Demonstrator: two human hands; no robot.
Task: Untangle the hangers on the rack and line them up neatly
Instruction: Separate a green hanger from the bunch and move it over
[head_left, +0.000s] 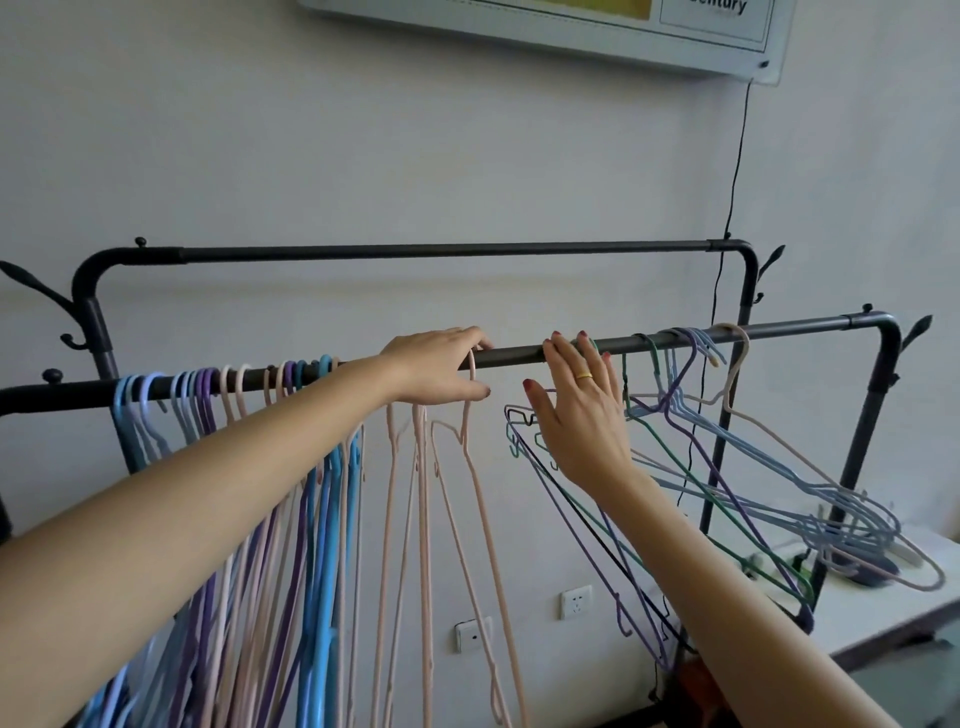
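Pinching a pink hanger's hook (471, 371) on the rail (514, 357), the left hand (434, 371) curls; right hand (582, 415) fingers (558, 358) spread, touching the rail beside tangled hangers (727, 467).

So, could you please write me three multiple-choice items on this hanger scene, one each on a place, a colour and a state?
1. Where is the tangled bunch of hangers?
A. Right end of the front rail
B. Back rail
C. Floor

2. What colour is the hanger whose hook sits by the left hand?
A. Green
B. Pale pink
C. Black

3. How is the right hand?
A. Fist round a hanger
B. Fingers spread, open
C. Out of view

Answers: 1 A, they splay crossed there; 2 B, pink wire; 3 B, fingers spread near the rail.
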